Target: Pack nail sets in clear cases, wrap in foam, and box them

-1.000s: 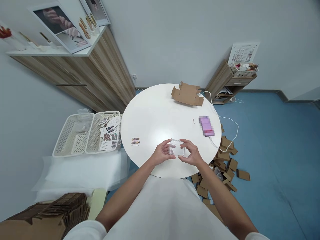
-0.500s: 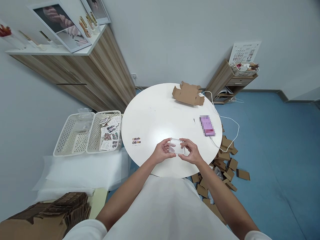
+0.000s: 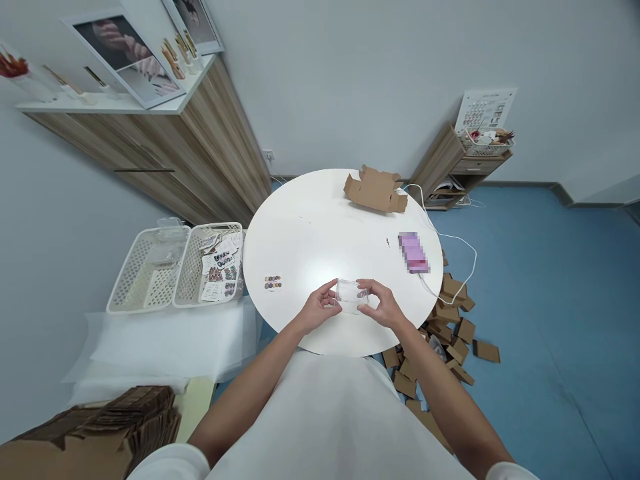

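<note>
A small clear plastic box (image 3: 351, 295) is held between both of my hands just above the near part of the round white table (image 3: 320, 220). My left hand (image 3: 319, 308) grips its left side with curled fingers. My right hand (image 3: 381, 306) pinches its right side. A small card of coloured nail tips (image 3: 273, 283) lies on the table to the left of my hands.
A flat cardboard box blank (image 3: 376, 189) lies at the table's far edge, a pink phone (image 3: 413, 253) with a white cable on the right. Two white baskets (image 3: 175, 267) stand to the left, one holding cards. Folded cardboard pieces (image 3: 450, 327) litter the blue floor.
Both hands have turned the clear box slightly and lowered it a little; my left fingers now sit more to the side of it. Nothing else on the table has moved.
</note>
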Motion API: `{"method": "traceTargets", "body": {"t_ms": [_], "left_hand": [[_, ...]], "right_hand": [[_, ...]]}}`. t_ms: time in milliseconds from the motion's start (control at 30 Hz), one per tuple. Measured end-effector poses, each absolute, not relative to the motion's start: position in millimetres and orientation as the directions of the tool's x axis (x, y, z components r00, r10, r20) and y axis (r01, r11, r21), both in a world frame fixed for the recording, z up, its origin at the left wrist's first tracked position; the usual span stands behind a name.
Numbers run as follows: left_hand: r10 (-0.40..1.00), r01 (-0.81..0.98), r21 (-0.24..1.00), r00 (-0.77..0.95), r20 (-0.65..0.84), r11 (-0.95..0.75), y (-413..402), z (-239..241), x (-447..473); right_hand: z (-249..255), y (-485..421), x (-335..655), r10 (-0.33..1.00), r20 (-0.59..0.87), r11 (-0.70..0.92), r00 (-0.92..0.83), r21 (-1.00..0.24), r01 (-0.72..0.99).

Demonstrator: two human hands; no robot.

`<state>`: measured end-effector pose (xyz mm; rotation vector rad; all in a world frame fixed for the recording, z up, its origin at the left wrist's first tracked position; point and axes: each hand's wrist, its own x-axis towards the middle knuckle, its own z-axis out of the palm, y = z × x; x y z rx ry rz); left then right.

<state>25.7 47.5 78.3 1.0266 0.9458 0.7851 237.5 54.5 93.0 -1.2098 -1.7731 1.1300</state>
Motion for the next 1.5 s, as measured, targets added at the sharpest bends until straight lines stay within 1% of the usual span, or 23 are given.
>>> {"method": "traceTargets", "body": {"t_ms": [133, 267, 400, 500, 667, 767, 867, 1000, 1100, 1333, 1500], "left_hand": [[0.873, -0.058, 0.937, 0.385, -0.298, 0.345, 40.6, 73.3, 24.7], [0.873, -0.06, 0.937, 0.388, -0.297, 0.345, 37.4, 72.5, 27.2], [0.874, -0.078, 0.935, 0.39, -0.291, 0.346, 35.7, 72.3, 28.5], [0.875, -0.092, 0.934, 0.389, -0.287, 0.347, 33.7, 70.8, 29.0], [0.885, -0.095, 0.936, 0.369, -0.283, 0.339, 32.6, 68.0, 29.1], [0.889, -0.086, 0.934, 0.346, -0.3, 0.348, 33.8, 66.3, 28.2], [0.897, -0.077, 0.93, 0.301, -0.323, 0.36, 33.9, 63.4, 27.2], [0.897, -0.053, 0.919, 0.244, -0.367, 0.391, 31.4, 54.6, 27.0], [0.891, -0.021, 0.912, 0.225, -0.394, 0.409, 29.8, 41.7, 28.1], [0.9, 0.048, 0.912, 0.151, -0.409, 0.407, 31.4, 3.8, 35.5], [0.903, 0.137, 0.903, 0.088, -0.421, 0.408, 29.0, -9.2, 40.1]], "right_hand": [[88.9, 59.0, 232.9, 0.971, -0.081, -0.007, -0.224, -0.95, 0.312], [85.5, 65.3, 226.0, 0.974, -0.197, -0.163, -0.11, -0.952, 0.26], [83.3, 67.4, 219.8, 0.947, -0.311, -0.297, -0.077, -0.942, 0.154], [82.5, 67.0, 216.0, 0.928, -0.367, -0.36, -0.058, -0.927, 0.108], [77.7, 65.7, 215.7, 0.915, -0.402, -0.398, -0.039, -0.913, 0.083], [71.6, 59.5, 219.9, 0.919, -0.391, -0.389, -0.049, -0.92, 0.041], [64.3, 45.1, 224.8, 0.931, -0.364, -0.363, -0.022, -0.931, 0.031], [54.1, 22.7, 226.0, 0.947, -0.322, -0.32, -0.014, -0.944, 0.085], [44.8, 14.4, 222.0, 0.938, -0.347, -0.342, -0.021, -0.931, 0.128], [16.4, 17.5, 215.8, 0.919, -0.393, -0.389, 0.025, -0.897, 0.209], [-0.7, 15.9, 217.6, 0.912, -0.409, -0.405, 0.04, -0.879, 0.251]]}}
